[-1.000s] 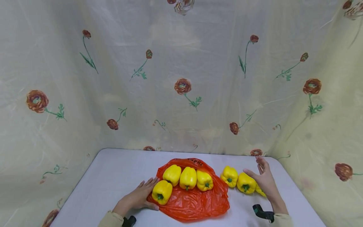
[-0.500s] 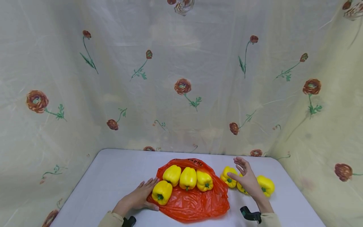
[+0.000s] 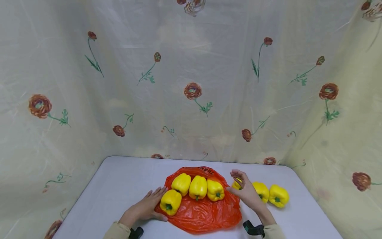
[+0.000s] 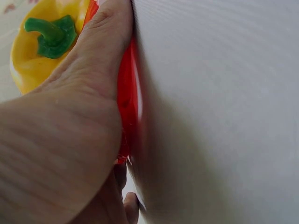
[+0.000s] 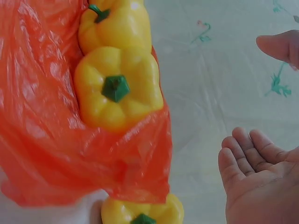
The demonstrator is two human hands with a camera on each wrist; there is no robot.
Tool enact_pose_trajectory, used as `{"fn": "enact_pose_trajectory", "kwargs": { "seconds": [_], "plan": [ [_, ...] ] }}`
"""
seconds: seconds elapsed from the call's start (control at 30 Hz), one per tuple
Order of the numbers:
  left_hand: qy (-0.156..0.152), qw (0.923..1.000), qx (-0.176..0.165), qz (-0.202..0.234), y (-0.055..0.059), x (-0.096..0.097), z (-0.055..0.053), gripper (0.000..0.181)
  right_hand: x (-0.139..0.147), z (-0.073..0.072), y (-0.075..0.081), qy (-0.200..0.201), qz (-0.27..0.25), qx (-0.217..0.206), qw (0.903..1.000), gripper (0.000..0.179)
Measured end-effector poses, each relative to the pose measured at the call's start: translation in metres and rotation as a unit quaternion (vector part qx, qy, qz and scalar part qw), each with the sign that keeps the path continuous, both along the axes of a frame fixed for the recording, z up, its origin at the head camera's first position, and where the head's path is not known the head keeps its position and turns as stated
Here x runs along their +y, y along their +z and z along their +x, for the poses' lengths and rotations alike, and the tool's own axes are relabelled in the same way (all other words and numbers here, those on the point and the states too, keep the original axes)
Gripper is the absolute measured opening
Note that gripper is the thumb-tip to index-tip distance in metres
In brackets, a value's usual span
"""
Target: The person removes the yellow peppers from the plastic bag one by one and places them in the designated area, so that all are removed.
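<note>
A: State the position of the yellow peppers.

B: Head view: four yellow peppers [image 3: 198, 188] rest on the spread red bag [image 3: 209, 214]. Three more peppers [image 3: 279, 196] stand to its right on the white table [image 3: 125, 179]; the nearest is partly hidden behind the right hand [image 3: 250, 195].

A: Is the right hand grasping that pepper?

B: No. The right wrist view shows the palm bare, fingers extended, thumb apart, with a gap to every pepper visible there. It also shows red film overlapping the lower part of the bag's rightmost pepper, at its green stem [image 5: 115, 88] end.

A: Left hand [image 3: 146, 206]?

B: Fingers extended along the bag's left edge; not clenched. The left wrist view adds red film between thumb and tabletop, with one stemmed pepper [image 4: 49, 37] behind the thumb. Contact with that pepper cannot be determined.
</note>
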State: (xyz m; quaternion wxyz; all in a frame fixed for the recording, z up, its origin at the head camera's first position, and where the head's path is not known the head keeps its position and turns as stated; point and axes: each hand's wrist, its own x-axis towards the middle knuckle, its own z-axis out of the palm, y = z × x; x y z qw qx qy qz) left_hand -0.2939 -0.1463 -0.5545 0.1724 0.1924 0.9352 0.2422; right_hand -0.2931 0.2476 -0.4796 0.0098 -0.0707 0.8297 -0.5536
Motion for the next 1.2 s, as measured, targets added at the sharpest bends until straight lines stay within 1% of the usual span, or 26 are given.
{"fn": "enact_pose_trajectory", "kwargs": {
  "seconds": [0.37,0.6,0.77,0.97,1.07,1.2],
  "plan": [
    [0.005,1.0,-0.004,0.0,-0.005,0.0,-0.002,0.111,-0.033,0.007,-0.009,0.01,0.01,-0.038,0.9992,0.078],
    [0.006,1.0,-0.003,-0.001,-0.008,0.0,-0.004,0.111,-0.05,0.009,-0.016,0.044,-0.001,-0.041,0.9982,0.077],
    [0.008,0.9999,-0.007,-0.002,-0.005,0.0,-0.002,0.111,-0.057,0.011,-0.02,0.058,-0.006,-0.043,0.9973,0.079],
    [0.003,0.9999,-0.015,0.004,0.001,0.001,0.0,0.111,-0.063,0.014,-0.02,0.069,-0.003,-0.04,0.9968,0.077],
    [0.001,1.0,-0.008,0.0,0.001,0.001,0.0,0.112,-0.066,0.014,-0.019,0.07,-0.002,-0.044,0.9966,0.077],
    [0.002,1.0,-0.003,-0.006,-0.002,0.0,-0.002,0.112,-0.072,0.015,-0.014,0.063,0.001,-0.051,0.9967,0.077]
  ]
}}
